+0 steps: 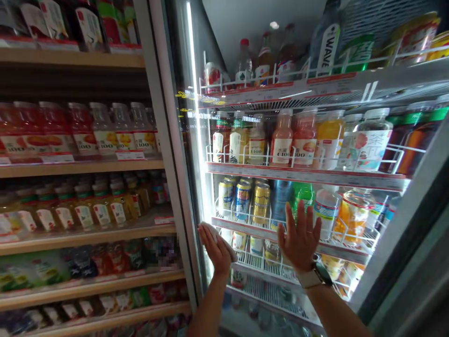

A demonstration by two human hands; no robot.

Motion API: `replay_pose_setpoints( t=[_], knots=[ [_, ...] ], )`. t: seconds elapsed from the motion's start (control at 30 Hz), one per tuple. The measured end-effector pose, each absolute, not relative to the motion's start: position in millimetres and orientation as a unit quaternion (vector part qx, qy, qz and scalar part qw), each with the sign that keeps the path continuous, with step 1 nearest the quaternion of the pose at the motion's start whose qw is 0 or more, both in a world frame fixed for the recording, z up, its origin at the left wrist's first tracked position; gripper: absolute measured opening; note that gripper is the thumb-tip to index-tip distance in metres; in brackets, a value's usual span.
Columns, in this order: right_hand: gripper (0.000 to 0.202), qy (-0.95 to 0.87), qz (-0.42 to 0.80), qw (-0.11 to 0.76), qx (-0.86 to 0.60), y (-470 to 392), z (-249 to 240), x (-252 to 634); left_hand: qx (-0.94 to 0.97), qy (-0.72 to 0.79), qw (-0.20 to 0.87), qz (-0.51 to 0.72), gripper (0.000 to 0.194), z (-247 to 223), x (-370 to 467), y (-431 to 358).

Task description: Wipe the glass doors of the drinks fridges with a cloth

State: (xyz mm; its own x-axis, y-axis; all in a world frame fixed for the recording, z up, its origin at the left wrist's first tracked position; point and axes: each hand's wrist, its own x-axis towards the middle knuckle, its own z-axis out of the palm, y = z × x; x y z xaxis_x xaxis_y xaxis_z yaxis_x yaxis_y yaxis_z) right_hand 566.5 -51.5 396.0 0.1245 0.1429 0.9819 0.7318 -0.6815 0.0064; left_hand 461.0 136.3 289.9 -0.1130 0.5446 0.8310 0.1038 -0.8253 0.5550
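Note:
My left hand [216, 250] holds a folded white cloth [227, 244] against the glass door [196, 154] of a lit drinks cooler, low and near the door's left frame. The fingers lie stretched along the cloth, and part of it is hidden behind the hand. To the right, my right hand [300, 236] is raised with its fingers spread and its palm towards the glass, holding nothing. Whether that palm touches the glass I cannot tell. A watch [322, 272] is on the right wrist. Behind the glass stand cans [261, 201] and a green bottle [303, 194].
Wooden shelves [80, 166] with rows of bottled drinks [82, 128] stand to the left of the cooler's metal frame [171, 140]. Wire-fronted shelves [305, 175] inside the cooler carry more bottles. A dark door edge [410, 234] runs down the right side.

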Motion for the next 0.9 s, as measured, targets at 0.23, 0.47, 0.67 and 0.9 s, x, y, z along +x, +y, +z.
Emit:
replay_pose_setpoints(
  t=[0.23,0.47,0.67,0.9],
  knots=[
    [0.064,-0.316,-0.584,0.255,-0.703,-52,395,568,0.642,0.226,0.131,0.720,0.058,404,465,163],
    [0.064,-0.313,-0.589,0.254,-0.700,-51,395,568,0.655,0.186,0.112,0.724,0.061,489,465,176],
    [0.065,-0.311,-0.590,0.250,-0.702,-50,394,569,0.667,0.224,0.122,0.700,0.066,397,456,165],
    [0.068,-0.310,-0.601,0.241,-0.696,-49,398,568,0.644,0.232,0.166,0.709,0.062,325,463,144]
  ],
)
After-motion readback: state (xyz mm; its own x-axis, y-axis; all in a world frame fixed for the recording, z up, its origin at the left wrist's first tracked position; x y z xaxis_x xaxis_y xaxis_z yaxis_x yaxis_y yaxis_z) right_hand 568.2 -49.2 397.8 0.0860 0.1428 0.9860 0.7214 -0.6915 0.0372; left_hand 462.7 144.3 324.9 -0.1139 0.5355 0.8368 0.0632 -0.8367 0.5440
